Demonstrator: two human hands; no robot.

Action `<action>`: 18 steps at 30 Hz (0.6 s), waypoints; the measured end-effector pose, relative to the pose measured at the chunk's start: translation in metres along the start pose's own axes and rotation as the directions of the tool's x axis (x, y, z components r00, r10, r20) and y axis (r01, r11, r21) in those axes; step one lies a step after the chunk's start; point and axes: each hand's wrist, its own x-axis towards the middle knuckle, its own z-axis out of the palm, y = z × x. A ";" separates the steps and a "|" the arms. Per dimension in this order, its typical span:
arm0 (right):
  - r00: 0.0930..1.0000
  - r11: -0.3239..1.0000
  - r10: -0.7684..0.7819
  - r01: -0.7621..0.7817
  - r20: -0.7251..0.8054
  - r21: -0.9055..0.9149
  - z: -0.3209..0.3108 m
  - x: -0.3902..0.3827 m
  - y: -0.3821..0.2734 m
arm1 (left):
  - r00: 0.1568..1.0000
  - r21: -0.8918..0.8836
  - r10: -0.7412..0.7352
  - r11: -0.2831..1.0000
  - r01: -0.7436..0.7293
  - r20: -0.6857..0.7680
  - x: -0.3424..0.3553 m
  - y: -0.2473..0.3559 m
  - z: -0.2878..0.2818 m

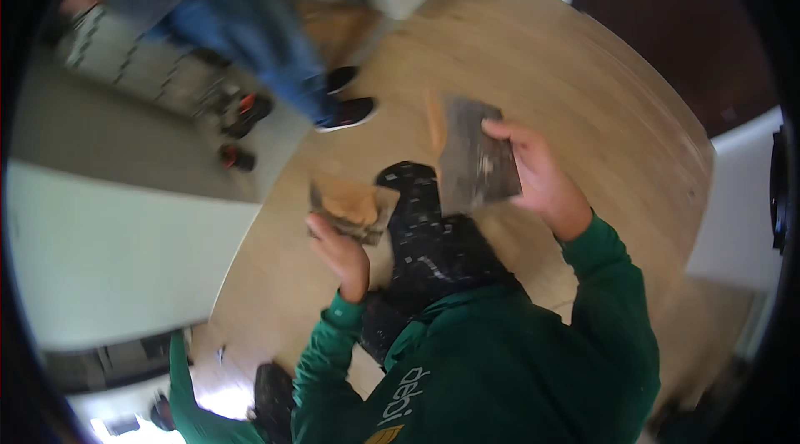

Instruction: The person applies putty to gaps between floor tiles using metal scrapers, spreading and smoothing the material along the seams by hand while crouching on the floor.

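Observation:
My left hand (342, 255) is closed round a flat putty knife (386, 209), its blade carrying a lump of tan putty (354, 200). My right hand (543, 173), higher and to the right, grips a broader, dark grey rectangular putty knife (477, 156) with the thumb on its face. A tan strip, apparently putty, runs along this blade's left edge. Both tools are held apart in the air above the wooden floor, slightly blurred; their handles cannot be made out.
A person in blue jeans (250, 35) and dark shoes stands at the upper left, near black-and-orange tools (242, 115). Another person's green sleeve (192, 402) shows at the lower left. The wood floor (575, 85) meets a white wall (125, 252) on the left and a dark brown panel (675, 27) at the upper right.

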 end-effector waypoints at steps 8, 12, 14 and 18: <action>0.368 0.010 -0.909 -0.453 -0.197 -0.892 -0.395 -0.095 -0.120 | 0.480 -0.391 -0.769 0.323 0.862 0.422 -0.034 -0.087 0.073; 0.509 -0.403 -0.861 -0.673 0.007 -0.621 -0.466 -0.101 -0.078 | 0.484 -0.339 -0.812 0.377 0.862 0.328 -0.028 -0.085 0.070; 0.472 -0.383 -0.878 -0.790 -0.076 -0.478 -0.489 -0.097 -0.061 | 0.472 -0.316 -0.822 0.378 0.870 0.318 -0.022 -0.088 0.067; 0.460 -0.426 -0.888 -0.815 0.011 -0.393 -0.516 -0.079 -0.041 | 0.434 -0.272 -0.846 0.359 0.893 0.308 -0.013 -0.084 0.075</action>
